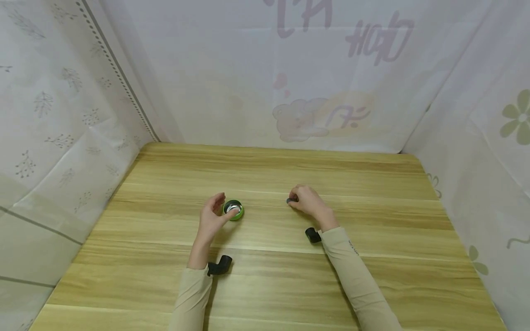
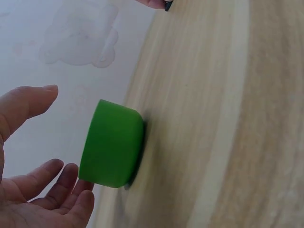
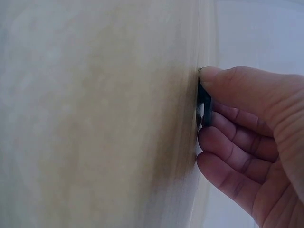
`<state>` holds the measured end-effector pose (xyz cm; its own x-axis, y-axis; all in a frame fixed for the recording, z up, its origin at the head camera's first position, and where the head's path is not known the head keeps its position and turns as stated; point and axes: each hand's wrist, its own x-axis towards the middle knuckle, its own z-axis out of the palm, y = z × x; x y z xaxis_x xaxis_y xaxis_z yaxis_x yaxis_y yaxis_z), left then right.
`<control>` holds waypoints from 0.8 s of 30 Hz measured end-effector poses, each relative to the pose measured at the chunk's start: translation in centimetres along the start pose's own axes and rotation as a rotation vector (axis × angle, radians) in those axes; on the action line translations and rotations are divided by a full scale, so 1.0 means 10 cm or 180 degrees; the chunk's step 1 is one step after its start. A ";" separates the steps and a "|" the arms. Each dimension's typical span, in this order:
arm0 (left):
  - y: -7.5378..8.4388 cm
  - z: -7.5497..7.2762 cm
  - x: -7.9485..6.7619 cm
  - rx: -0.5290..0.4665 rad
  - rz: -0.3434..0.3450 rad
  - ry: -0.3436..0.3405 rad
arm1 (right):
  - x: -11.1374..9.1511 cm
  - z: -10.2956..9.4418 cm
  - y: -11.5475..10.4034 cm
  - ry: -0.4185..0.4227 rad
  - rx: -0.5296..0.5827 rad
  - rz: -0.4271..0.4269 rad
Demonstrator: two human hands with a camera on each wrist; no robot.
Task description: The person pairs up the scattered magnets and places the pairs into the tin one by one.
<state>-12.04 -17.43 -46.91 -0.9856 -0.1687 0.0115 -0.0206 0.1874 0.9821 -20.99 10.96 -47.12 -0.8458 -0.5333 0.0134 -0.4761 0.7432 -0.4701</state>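
A small green cup (image 2: 114,145) with a shiny metallic inside stands upright on the table. Around its left side is my left hand (image 1: 212,220), fingers spread and relaxed; in the left wrist view the thumb is apart from the cup, and whether a fingertip touches it I cannot tell. Further right, my right hand (image 1: 308,201) pinches a small dark flat piece (image 3: 204,97) between thumb and fingers, down at the tabletop. Most of that piece is hidden by the fingers, so its kind is unclear.
The wood-grain table (image 1: 265,285) reaches back to a pale printed cloth (image 1: 232,69), with more cloth at both sides. Black mounts, one at the left wrist (image 1: 220,265) and one at the right wrist (image 1: 313,235), stick out over the table.
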 end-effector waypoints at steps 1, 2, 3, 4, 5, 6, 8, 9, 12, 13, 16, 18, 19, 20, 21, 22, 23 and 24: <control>-0.01 0.00 0.00 0.0001 -0.0006 -0.0012 | 0.00 0.00 0.00 0.0005 -0.0005 -0.0007; -0.01 0.00 0.00 0.0016 -0.0014 -0.0026 | 0.00 0.00 0.00 0.0011 -0.0010 -0.0015; -0.02 0.00 0.00 0.0029 -0.0025 -0.0040 | 0.00 0.00 0.01 0.0018 -0.0015 -0.0022; -0.03 0.00 -0.01 0.0041 -0.0024 -0.0058 | 0.00 0.01 0.01 0.0026 -0.0017 -0.0024; -0.03 0.00 -0.01 0.0049 -0.0031 -0.0075 | 0.00 0.01 0.01 0.0032 -0.0023 -0.0031; -0.04 0.00 -0.01 0.0061 -0.0031 -0.0101 | 0.01 0.01 0.01 0.0037 -0.0025 -0.0034; -0.06 0.00 -0.01 0.0088 -0.0028 -0.0151 | 0.01 0.01 0.01 0.0047 -0.0025 -0.0035; -0.07 0.00 -0.02 0.0094 -0.0025 -0.0176 | 0.01 0.01 0.01 0.0052 -0.0025 -0.0035; -0.08 0.00 -0.03 0.0112 -0.0008 -0.0238 | 0.01 0.01 0.01 0.0063 -0.0030 -0.0045; -0.09 0.00 -0.03 0.0115 -0.0007 -0.0249 | 0.01 0.01 0.02 0.0066 -0.0033 -0.0050; -0.10 0.01 -0.02 0.0115 -0.0015 -0.0260 | 0.01 0.01 0.02 0.0070 -0.0045 -0.0067; -0.11 0.01 -0.02 0.0113 -0.0019 -0.0261 | 0.01 0.01 0.02 0.0074 -0.0052 -0.0074; -0.12 0.02 -0.01 0.0107 -0.0026 -0.0257 | 0.01 0.01 0.02 0.0075 -0.0055 -0.0078; -0.12 0.02 -0.01 0.0104 -0.0031 -0.0252 | 0.01 0.01 0.02 0.0077 -0.0054 -0.0080; -0.12 0.03 -0.01 0.0104 -0.0041 -0.0245 | 0.01 0.01 0.02 0.0079 -0.0053 -0.0081; -0.13 0.03 -0.01 0.0105 -0.0045 -0.0247 | 0.01 0.01 0.02 0.0085 -0.0048 -0.0082; -0.13 0.03 -0.01 0.0108 -0.0042 -0.0244 | 0.01 0.01 0.02 0.0087 -0.0043 -0.0084; -0.13 0.03 -0.01 0.0108 -0.0042 -0.0240 | 0.01 0.01 0.02 0.0088 -0.0042 -0.0088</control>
<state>-11.96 -17.33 -48.23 -0.9950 -0.0982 -0.0169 -0.0381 0.2184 0.9751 -21.16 11.01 -47.29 -0.8385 -0.5425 0.0508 -0.5024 0.7337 -0.4575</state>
